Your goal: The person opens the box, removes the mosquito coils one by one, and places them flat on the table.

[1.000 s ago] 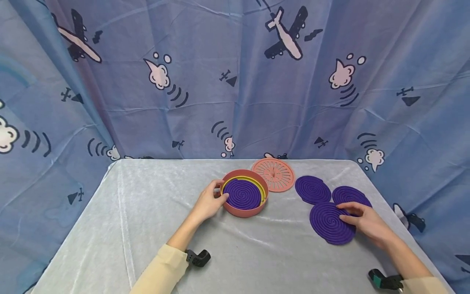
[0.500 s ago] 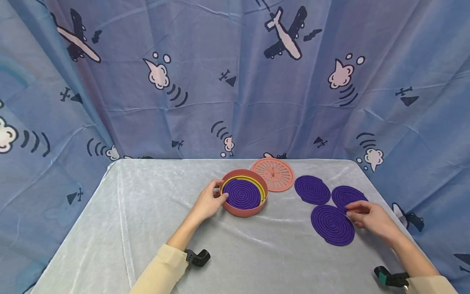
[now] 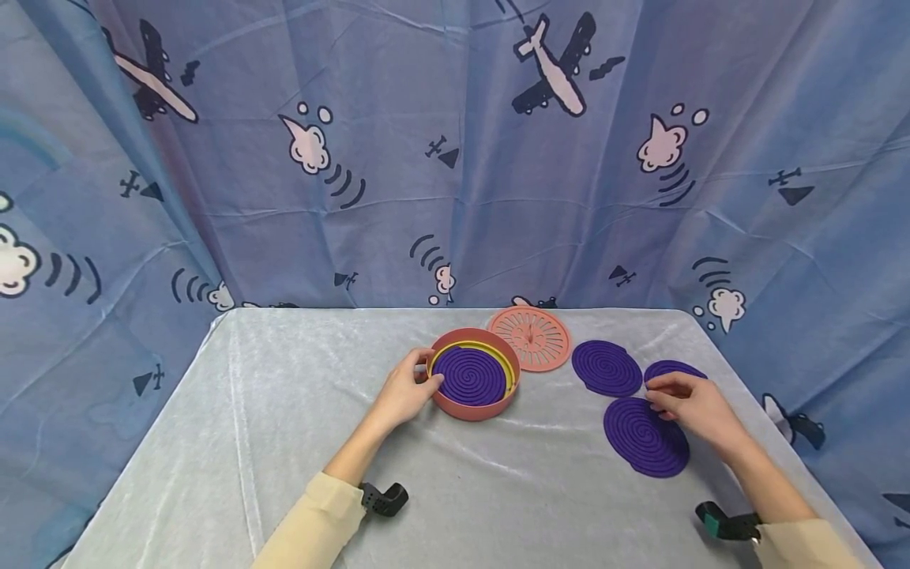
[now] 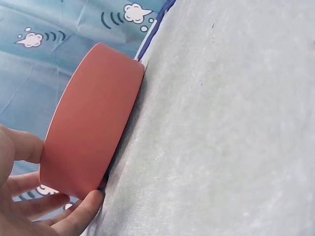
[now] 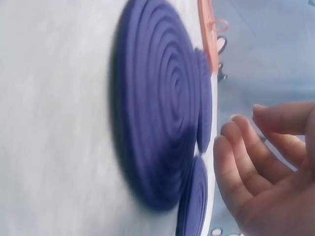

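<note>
My left hand (image 3: 405, 391) grips the left side of a round terracotta mosquito coil box (image 3: 475, 413), which stands on the table. Inside it lies a purple mosquito coil (image 3: 469, 378), with a yellow ring (image 3: 509, 365) showing around its edge. In the left wrist view, fingers (image 4: 81, 214) press against the box's outer wall (image 4: 93, 118). My right hand (image 3: 693, 407) hovers over the right-hand coils with loosely bent fingers, holding nothing. Below it lies the nearest purple coil (image 3: 643, 442). Another coil (image 3: 668, 368) is partly hidden behind that hand, and a third coil (image 3: 606, 368) lies to its left.
The slotted orange lid (image 3: 543, 344) lies flat behind the box, close to the table's back edge. A pale cloth covers the table (image 3: 498, 498). A blue printed curtain (image 3: 384, 158) hangs behind and at both sides.
My right hand has let go of the nearest coil, drawn back to the right, then moved left and up over the coils. The left hand and box have stayed put.
</note>
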### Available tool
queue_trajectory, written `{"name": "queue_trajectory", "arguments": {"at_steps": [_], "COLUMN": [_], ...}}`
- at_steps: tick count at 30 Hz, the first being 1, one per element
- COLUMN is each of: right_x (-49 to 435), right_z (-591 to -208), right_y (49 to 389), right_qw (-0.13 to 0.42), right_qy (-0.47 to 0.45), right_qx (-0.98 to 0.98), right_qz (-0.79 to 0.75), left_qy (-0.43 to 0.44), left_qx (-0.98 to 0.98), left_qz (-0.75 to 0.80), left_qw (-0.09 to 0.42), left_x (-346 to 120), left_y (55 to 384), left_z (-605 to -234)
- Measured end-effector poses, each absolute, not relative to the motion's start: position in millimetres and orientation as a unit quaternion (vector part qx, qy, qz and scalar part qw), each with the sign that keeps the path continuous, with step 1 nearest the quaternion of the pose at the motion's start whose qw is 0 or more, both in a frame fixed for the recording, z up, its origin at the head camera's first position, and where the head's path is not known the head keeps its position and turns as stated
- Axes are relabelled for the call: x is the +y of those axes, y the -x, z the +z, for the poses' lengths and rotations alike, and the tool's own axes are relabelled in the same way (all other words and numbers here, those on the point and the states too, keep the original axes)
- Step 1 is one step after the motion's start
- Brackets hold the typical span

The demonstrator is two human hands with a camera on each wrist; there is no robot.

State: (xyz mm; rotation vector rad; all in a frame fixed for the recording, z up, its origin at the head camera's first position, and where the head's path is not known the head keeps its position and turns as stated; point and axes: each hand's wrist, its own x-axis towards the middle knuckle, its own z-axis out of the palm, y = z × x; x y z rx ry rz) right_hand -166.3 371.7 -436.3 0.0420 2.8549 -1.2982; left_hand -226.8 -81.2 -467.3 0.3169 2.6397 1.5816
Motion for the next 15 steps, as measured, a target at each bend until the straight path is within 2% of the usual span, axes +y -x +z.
{"name": "queue_trajectory", "arguments": {"at_steps": [15], "right_x": [313.3], "right_z": [-422.5], "right_y": [194.3], "right_qw": [0.006], "right_qy": [0.032], "right_qx": [0.878], "right_qz": [-0.477], "left_qy": [-0.091], "left_qx": [0.853], "left_qz": [0.513], "left_qw": [0.028], "left_x": [-79.4], "left_y": [227.0], "left_z": [-467.9]}}
